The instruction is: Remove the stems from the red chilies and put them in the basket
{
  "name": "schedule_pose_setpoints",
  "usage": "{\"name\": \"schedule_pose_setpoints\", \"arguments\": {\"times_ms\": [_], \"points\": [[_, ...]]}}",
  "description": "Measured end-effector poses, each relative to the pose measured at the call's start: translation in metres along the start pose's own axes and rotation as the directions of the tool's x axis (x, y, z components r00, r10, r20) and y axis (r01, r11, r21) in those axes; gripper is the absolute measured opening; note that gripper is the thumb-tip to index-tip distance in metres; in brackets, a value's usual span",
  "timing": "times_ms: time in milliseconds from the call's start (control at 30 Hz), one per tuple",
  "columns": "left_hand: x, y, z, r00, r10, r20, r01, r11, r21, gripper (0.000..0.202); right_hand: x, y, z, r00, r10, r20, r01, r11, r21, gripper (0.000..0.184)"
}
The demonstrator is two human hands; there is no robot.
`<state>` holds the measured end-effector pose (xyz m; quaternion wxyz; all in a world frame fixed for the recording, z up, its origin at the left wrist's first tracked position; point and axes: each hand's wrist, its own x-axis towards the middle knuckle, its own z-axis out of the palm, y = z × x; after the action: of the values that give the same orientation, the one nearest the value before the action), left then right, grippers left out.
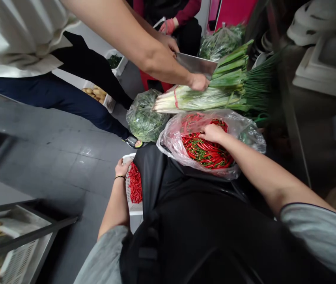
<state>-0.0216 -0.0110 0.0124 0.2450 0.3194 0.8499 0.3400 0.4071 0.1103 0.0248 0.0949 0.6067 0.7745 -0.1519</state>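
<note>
My right hand (212, 133) reaches into a clear plastic bag (245, 132) full of red chillies (208, 152), its fingers curled down into the pile. My left hand (122, 167) grips the rim of a white perforated basket (131, 197) that holds more red chillies, low beside my black apron. Just beyond the bag, another person's hand (198, 81) presses on a bundle of leeks (197, 98) and a second hand holds a cleaver (196, 63) above it.
A bag of dark leafy greens (144, 118) sits left of the chilli bag, another bag of greens (219, 43) at the back. White crates with potatoes (97, 93) stand on the grey floor. A metal rack (23, 232) is at lower left, a counter at right.
</note>
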Motion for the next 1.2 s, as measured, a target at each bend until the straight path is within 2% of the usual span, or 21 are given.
{"name": "schedule_pose_setpoints", "arguments": {"times_ms": [100, 133, 167, 200, 267, 300, 333, 367, 400, 467, 533, 600, 667, 733, 800, 833, 900, 1000, 1033, 1100, 1200], "points": [[-0.005, 0.045, 0.002, 0.983, 0.158, 0.098, -0.14, 0.975, -0.172, 0.036, 0.001, 0.01, -0.01, 0.998, 0.01, -0.059, 0.0, 0.986, 0.167, 0.03], [-0.016, 0.064, 0.006, 0.94, 0.279, 0.195, -0.218, 0.934, -0.284, 0.033, -0.002, 0.016, -0.013, 0.999, 0.024, -0.043, -0.012, 0.963, 0.268, 0.03], [-0.032, 0.082, 0.014, 0.85, 0.417, 0.323, -0.29, 0.882, -0.372, 0.032, -0.006, 0.021, -0.016, 0.999, 0.033, 0.004, -0.032, 0.934, 0.355, 0.031], [-0.049, 0.1, 0.025, 0.706, 0.542, 0.455, -0.357, 0.828, -0.433, 0.031, -0.012, 0.027, -0.018, 0.997, 0.026, 0.068, -0.051, 0.914, 0.403, 0.031], [-0.083, 0.131, 0.059, 0.306, 0.656, 0.69, -0.464, 0.736, -0.493, 0.029, -0.029, 0.034, -0.018, 0.986, -0.011, 0.165, -0.046, 0.939, 0.342, 0.028], [-0.095, 0.144, 0.08, 0.15, 0.662, 0.734, -0.502, 0.691, -0.52, 0.03, -0.039, 0.035, -0.017, 0.984, -0.024, 0.176, -0.021, 0.969, 0.248, 0.025], [-0.102, 0.156, 0.102, 0.053, 0.661, 0.748, -0.541, 0.649, -0.535, 0.036, -0.05, 0.035, -0.014, 0.985, -0.029, 0.169, 0.006, 0.991, 0.136, 0.023], [-0.102, 0.167, 0.124, 0.043, 0.683, 0.73, -0.571, 0.616, -0.543, 0.043, -0.061, 0.035, -0.01, 0.987, -0.026, 0.16, 0.021, 0.999, 0.032, 0.022], [-0.096, 0.179, 0.144, 0.079, 0.712, 0.698, -0.59, 0.598, -0.543, 0.049, -0.071, 0.033, -0.005, 0.987, -0.019, 0.158, 0.027, 0.999, -0.048, 0.023], [-0.075, 0.206, 0.174, 0.232, 0.753, 0.616, -0.6, 0.609, -0.519, 0.062, -0.085, 0.029, 0.005, 0.984, -0.004, 0.179, 0.026, 0.993, -0.119, 0.027], [-0.054, 0.234, 0.185, 0.382, 0.773, 0.506, -0.597, 0.625, -0.503, 0.067, -0.09, 0.025, 0.014, 0.981, -0.024, 0.19, 0.047, 0.992, -0.12, 0.029], [-0.05, 0.257, 0.177, 0.439, 0.784, 0.439, -0.575, 0.621, -0.533, 0.06, -0.089, 0.025, 0.019, 0.986, -0.046, 0.16, 0.063, 0.992, -0.106, 0.032], [-0.069, 0.261, 0.158, 0.429, 0.776, 0.462, -0.531, 0.631, -0.565, 0.045, -0.086, 0.029, 0.017, 0.993, -0.036, 0.108, 0.048, 0.993, -0.107, 0.035], [-0.101, 0.244, 0.142, 0.356, 0.71, 0.608, -0.443, 0.701, -0.559, 0.035, -0.085, 0.034, 0.011, 0.998, -0.029, 0.06, 0.035, 0.994, -0.107, 0.038], [-0.134, 0.212, 0.137, 0.258, 0.508, 0.822, -0.303, 0.85, -0.431, 0.037, -0.088, 0.034, 0.003, 0.999, -0.051, 0.007, 0.051, 0.995, -0.087, 0.038], [-0.146, 0.195, 0.14, 0.249, 0.396, 0.884, -0.21, 0.913, -0.349, 0.037, -0.091, 0.031, 0.0, 0.997, -0.077, -0.02, 0.076, 0.995, -0.065, 0.037], [-0.163, 0.163, 0.15, 0.304, 0.275, 0.912, 0.0, 0.957, -0.288, 0.04, -0.1, 0.018, 0.0, 0.984, -0.169, -0.063, 0.17, 0.985, 0.005, 0.034], [-0.166, 0.134, 0.164, 0.409, 0.28, 0.868, 0.224, 0.892, -0.393, 0.045, -0.113, -0.01, 0.013, 0.952, -0.287, -0.105, 0.298, 0.948, 0.109, 0.032], [-0.164, 0.129, 0.165, 0.42, 0.288, 0.861, 0.258, 0.871, -0.418, 0.045, -0.117, -0.018, 0.018, 0.944, -0.307, -0.12, 0.323, 0.936, 0.14, 0.031], [-0.159, 0.124, 0.162, 0.36, 0.265, 0.894, 0.316, 0.867, -0.385, 0.045, -0.125, -0.029, 0.025, 0.913, -0.372, -0.167, 0.402, 0.89, 0.216, 0.031], [-0.152, 0.124, 0.157, 0.178, 0.194, 0.965, 0.433, 0.865, -0.254, 0.041, -0.129, -0.03, 0.019, 0.811, -0.548, -0.207, 0.585, 0.739, 0.334, 0.033]]}}
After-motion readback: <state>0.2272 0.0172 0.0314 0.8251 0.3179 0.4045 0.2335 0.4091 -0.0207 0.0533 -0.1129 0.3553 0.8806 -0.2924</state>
